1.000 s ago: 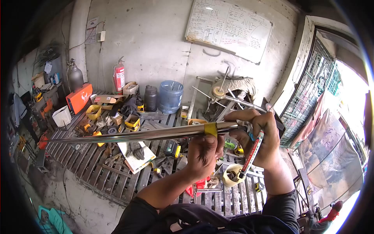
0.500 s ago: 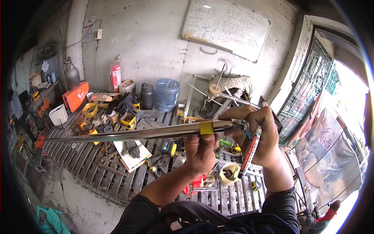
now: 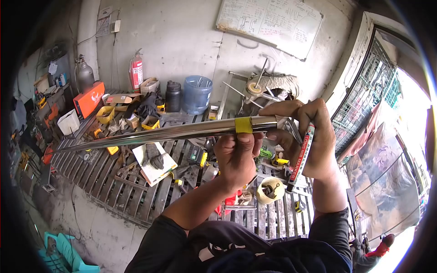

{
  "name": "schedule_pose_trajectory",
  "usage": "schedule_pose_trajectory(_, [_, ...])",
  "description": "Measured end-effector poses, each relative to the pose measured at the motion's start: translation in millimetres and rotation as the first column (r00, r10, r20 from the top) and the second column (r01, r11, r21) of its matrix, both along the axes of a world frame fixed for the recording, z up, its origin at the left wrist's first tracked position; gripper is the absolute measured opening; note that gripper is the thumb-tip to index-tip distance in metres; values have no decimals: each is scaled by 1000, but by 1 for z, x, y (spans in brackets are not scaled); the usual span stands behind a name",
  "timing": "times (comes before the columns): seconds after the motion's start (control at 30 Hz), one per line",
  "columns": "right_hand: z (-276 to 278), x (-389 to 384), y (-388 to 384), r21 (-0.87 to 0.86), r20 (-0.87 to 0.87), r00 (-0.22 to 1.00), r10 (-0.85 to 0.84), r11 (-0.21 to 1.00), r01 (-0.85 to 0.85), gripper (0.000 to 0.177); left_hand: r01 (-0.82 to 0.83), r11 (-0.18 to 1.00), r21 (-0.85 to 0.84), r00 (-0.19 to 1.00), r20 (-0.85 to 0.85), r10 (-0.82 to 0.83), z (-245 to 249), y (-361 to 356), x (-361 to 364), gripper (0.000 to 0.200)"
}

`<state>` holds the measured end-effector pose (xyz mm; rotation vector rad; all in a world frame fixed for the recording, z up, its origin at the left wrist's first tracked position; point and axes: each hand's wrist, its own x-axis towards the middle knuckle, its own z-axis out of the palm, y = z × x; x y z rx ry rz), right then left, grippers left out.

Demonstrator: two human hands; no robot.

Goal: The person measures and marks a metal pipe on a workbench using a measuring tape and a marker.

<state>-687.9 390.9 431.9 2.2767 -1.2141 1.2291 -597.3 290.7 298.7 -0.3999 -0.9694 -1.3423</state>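
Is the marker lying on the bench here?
No, the right hand holds the marker against its palm while also gripping the end of the tube.

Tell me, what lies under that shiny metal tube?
A cluttered slatted bench: gloves on white paper, a tape roll. The left hand hides whatever lies below its grip on the tube.

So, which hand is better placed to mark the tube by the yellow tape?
Right, probably: the right hand holds the marker and sits at the steel tube end, beside the yellow tape. The left hand grips the tube from below, supporting it.
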Motion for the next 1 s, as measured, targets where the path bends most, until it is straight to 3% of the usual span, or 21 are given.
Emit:
schedule_pose_trajectory(0.07, [1, -1, 0, 4, 5, 1000, 7, 1000, -7, 49, -15, 1000, 7, 999, 34, 15, 1, 0, 5, 34])
schedule_pose_trajectory(0.17, [0, 0, -1, -3, 5, 999, 45, 999, -45, 45, 99, 985, -139, 995, -7, -101, -7, -15, 4, 31])
schedule_pose_trajectory(0.27, [0, -1, -2, 24, 32, 997, 65, 998, -66, 42, 89, 993, -73, 996, -21, -91, 3, -6, 10, 30])
schedule_pose_trajectory(0.37, [-1, -2, -5, 19, 48, 995, 91, 996, -92, 44, -28, 989, -146, 990, 130, 47, 0, -14, 20, 40])
schedule_pose_trajectory(0.43, [-1, -3, -7, 18, 54, 994, 99, 995, -100, 45, -8, 993, -120, 990, 136, 24, 4, -12, 23, 39])
schedule_pose_trajectory(0.57, [5, 0, -4, -1, -31, 999, 36, 999, -36, 49, 19, 989, -145, 997, 79, -8, -2, -10, 19, 26])
schedule_pose_trajectory(0.67, [10, 7, 3, 11, -44, 998, -38, 999, 39, 51, -78, 991, -104, 993, 82, 87, 2, 0, 17, 36])
schedule_pose_trajectory(0.77, [8, 4, 2, -17, -60, 997, -54, 998, 53, 50, -10, 996, -87, 998, 69, 16, -3, 2, 14, 31])
schedule_pose_trajectory(1.0, [7, 5, 9, 60, -54, 980, -192, 979, 195, 44, -30, 996, -83, 998, 53, 34, -7, -1, 6, 32])
